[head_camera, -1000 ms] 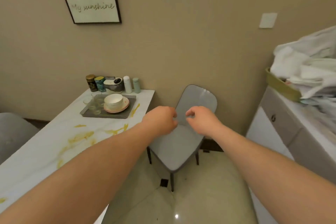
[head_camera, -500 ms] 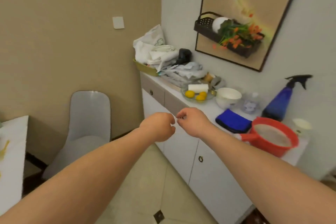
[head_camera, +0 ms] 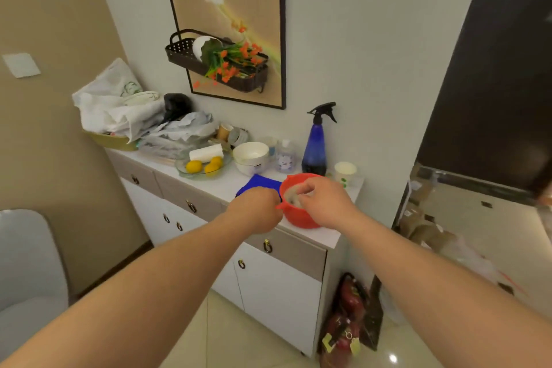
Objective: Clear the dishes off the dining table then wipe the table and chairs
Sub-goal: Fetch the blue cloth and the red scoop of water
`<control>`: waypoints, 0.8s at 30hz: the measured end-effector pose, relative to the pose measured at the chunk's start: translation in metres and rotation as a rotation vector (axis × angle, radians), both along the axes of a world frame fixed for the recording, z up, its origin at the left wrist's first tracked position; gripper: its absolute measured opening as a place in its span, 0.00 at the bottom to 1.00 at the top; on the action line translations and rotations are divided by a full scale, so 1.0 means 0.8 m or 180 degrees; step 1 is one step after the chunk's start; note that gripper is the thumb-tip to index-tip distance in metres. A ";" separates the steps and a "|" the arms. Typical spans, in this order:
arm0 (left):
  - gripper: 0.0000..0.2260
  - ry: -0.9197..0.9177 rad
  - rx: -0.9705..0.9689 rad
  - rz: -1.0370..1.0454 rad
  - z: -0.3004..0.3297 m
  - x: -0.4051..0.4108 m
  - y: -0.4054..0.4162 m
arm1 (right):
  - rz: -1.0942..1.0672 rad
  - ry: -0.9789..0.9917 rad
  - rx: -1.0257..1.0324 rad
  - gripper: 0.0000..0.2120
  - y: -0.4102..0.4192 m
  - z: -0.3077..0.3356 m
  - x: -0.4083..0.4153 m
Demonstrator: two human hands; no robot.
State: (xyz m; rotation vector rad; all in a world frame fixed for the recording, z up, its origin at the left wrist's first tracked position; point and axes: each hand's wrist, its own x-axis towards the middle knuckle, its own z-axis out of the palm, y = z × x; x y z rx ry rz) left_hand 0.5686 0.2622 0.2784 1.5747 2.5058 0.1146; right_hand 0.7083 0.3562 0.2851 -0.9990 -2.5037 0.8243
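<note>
Two hands reach to a red basin (head_camera: 298,215) near the front right end of a white cabinet top (head_camera: 316,237). Its spout points left, and a grey, wet-looking cloth (head_camera: 294,196) sits bunched inside with no clear long axis. The right hand (head_camera: 324,203) hangs over the basin's mouth, its fingers curled down at the cloth; whether they grip it I cannot tell. The left hand (head_camera: 257,212) is fisted just left of the spout, holding nothing visible. A blue cloth (head_camera: 260,184) lies flat just left of the basin, a spray bottle (head_camera: 315,146) behind it, a white bowl (head_camera: 251,157) behind-left. Bare countertop runs right of the basin to the edge.
</note>
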 end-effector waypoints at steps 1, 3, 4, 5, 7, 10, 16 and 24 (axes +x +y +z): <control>0.14 0.0035 -0.0081 -0.0023 -0.008 0.005 0.015 | -0.0063 -0.0042 -0.0013 0.11 0.016 -0.004 0.018; 0.09 0.0060 -0.0212 -0.0002 -0.020 0.015 0.040 | -0.0176 -0.0136 -0.0028 0.12 0.055 -0.015 0.047; 0.10 0.0054 -0.0261 0.0030 -0.026 0.018 0.050 | -0.0211 -0.0176 -0.0060 0.12 0.073 -0.022 0.058; 0.11 0.0053 -0.0308 0.0044 -0.030 0.019 0.057 | -0.0227 -0.0199 -0.0099 0.12 0.087 -0.028 0.064; 0.12 0.0092 -0.0360 0.0101 -0.035 0.024 0.077 | -0.0214 -0.0219 -0.0170 0.12 0.122 -0.039 0.074; 0.11 0.0103 -0.0402 0.0307 -0.039 0.014 0.092 | -0.0134 -0.0142 -0.0293 0.11 0.150 -0.052 0.065; 0.19 0.0121 -0.0442 0.0755 -0.042 -0.025 0.099 | 0.0015 0.0034 -0.0416 0.11 0.157 -0.066 0.001; 0.17 -0.0160 -0.0373 0.0967 -0.076 -0.152 0.124 | -0.0067 -0.0036 -0.0568 0.15 0.148 -0.075 -0.110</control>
